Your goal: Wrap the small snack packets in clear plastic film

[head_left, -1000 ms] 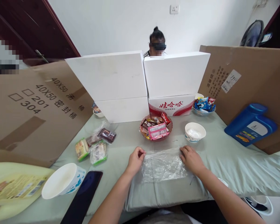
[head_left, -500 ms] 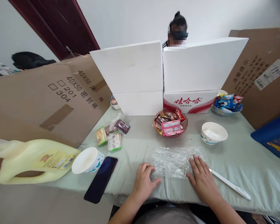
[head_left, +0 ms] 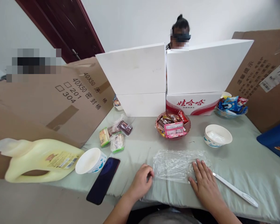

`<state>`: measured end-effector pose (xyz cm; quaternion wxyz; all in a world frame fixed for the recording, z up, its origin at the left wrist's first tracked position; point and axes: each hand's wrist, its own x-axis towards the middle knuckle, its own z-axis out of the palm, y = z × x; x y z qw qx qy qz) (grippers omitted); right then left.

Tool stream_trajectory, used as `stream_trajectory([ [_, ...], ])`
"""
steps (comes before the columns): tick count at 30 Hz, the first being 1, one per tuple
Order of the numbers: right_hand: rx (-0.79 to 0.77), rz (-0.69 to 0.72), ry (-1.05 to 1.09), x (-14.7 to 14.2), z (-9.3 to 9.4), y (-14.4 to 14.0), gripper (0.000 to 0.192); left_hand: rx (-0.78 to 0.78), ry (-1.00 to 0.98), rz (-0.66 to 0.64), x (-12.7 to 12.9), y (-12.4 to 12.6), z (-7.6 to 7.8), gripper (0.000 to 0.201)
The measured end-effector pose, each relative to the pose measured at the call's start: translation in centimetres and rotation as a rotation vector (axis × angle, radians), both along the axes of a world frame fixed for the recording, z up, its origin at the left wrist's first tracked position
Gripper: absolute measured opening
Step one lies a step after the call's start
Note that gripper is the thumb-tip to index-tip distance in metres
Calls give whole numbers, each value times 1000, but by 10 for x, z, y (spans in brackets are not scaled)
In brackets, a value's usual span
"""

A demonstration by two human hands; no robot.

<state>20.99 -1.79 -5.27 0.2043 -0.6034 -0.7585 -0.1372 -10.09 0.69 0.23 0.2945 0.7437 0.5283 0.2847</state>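
Note:
A crumpled clear plastic sheet lies flat on the pale green cloth near the table's front edge. My left hand sits at its lower left corner with curled fingers pinching the edge. My right hand lies flat, fingers spread, pressing the sheet's right part. A white knife-like tool lies just right of my right hand.
A brown bowl of wrapped snacks stands beyond the sheet. A white bowl is at the right, a white cup, black phone, yellow jug and snack packets at the left. Cardboard and white foam panels wall the table; a person sits behind them.
Both hands slid from the sheet's far corners to its near edge. The left hand went from flat to curled on the corner. The view shifted right, bringing jug and white tool into sight.

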Motion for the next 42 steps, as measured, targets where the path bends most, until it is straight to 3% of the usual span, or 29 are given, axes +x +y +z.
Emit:
stream_trajectory([
  [4, -15, -3, 19, 0, -1, 0, 62, 86, 144, 237, -7, 18, 8, 13],
  [6, -24, -3, 28, 0, -1, 0, 62, 80, 215, 338, 0, 34, 14, 9],
  [8, -21, -2, 35, -1, 0, 0, 61, 31, 252, 373, 14, 52, 18, 18],
  [14, -23, -7, 27, -2, 3, -1, 60, -226, -205, 278, 56, 81, 5, 25],
  [19, -32, -19, 29, -2, 4, -2, 58, -322, -408, 263, 56, 81, -5, 23],
  [25, -56, -12, 48, -2, 4, -2, 58, -237, -471, 413, 37, 87, -2, 18],
  [27, -58, -12, 46, -2, 3, -2, 58, -109, -416, 483, 36, 83, 3, 21],
  [29, -57, -16, 36, -3, 3, -1, 57, 106, -236, 395, 44, 71, 8, 21],
  [31, -52, -21, 23, -4, 2, -1, 57, 286, 11, 65, 58, 56, 11, 23],
  [33, -53, -28, 10, -5, 2, -1, 56, 326, 218, -301, 72, 41, 8, 35],
  [34, -61, -32, 3, -5, 2, -1, 57, 310, 298, -413, 76, 36, 4, 45],
  [35, -75, -32, -6, -4, 2, -2, 58, 289, 374, -456, 77, 33, 0, 57],
  [37, -116, -24, -24, -1, 4, -5, 62, 254, 505, -397, 68, 33, -10, 69],
  [42, -198, 36, -8, 16, 18, -22, 71, 302, 642, -192, 8, 35, -20, 75],
])
